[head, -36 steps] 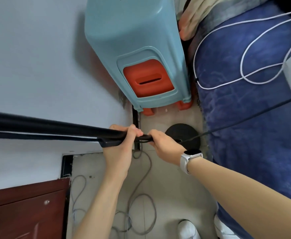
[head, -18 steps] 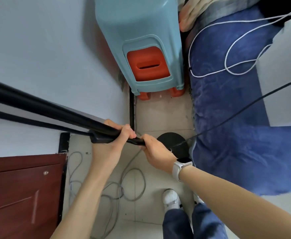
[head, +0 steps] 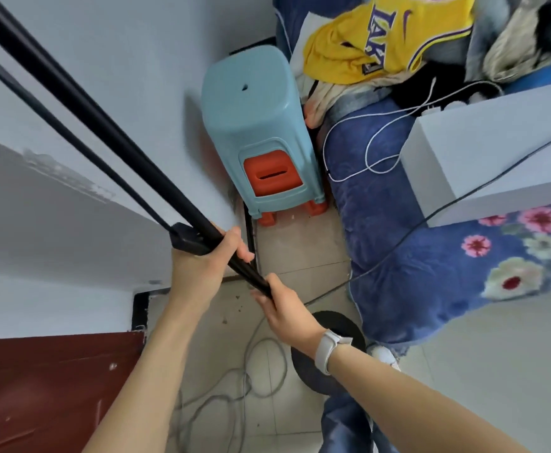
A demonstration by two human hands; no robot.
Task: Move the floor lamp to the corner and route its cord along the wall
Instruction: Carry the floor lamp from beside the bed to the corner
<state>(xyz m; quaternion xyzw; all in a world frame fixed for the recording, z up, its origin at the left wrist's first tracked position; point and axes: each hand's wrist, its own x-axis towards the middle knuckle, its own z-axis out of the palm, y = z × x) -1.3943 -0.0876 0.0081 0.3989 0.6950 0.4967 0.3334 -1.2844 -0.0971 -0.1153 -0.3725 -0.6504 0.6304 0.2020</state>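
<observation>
Lamp pole (head: 110, 145) within both hands' grip, left hand (head: 202, 266) above right hand (head: 287, 315).

tiled floor (head: 303, 243), stool (head: 251, 125), grey cable (head: 261, 371)

Narrow tiled floor strip (head: 303, 243) between the wall (head: 136, 76) and the bed (head: 431, 256); that's the only open lane. Far end is blocked by the blue stool (head: 251, 125) stacked over an orange stool (head: 272, 173), tight against the wall corner. Lamp pole (head: 104, 125) slants across the left side, both hands clamped on it. Lamp base (head: 329, 354) sits on the floor just beside the bed edge, partly hidden by the right wrist. Black cord (head: 463, 197) runs from there up over the bedding and the white box (head: 496, 152). Grey cable (head: 254, 371) loops loose on the tiles by the door (head: 48, 393); looks like a snag risk.
</observation>
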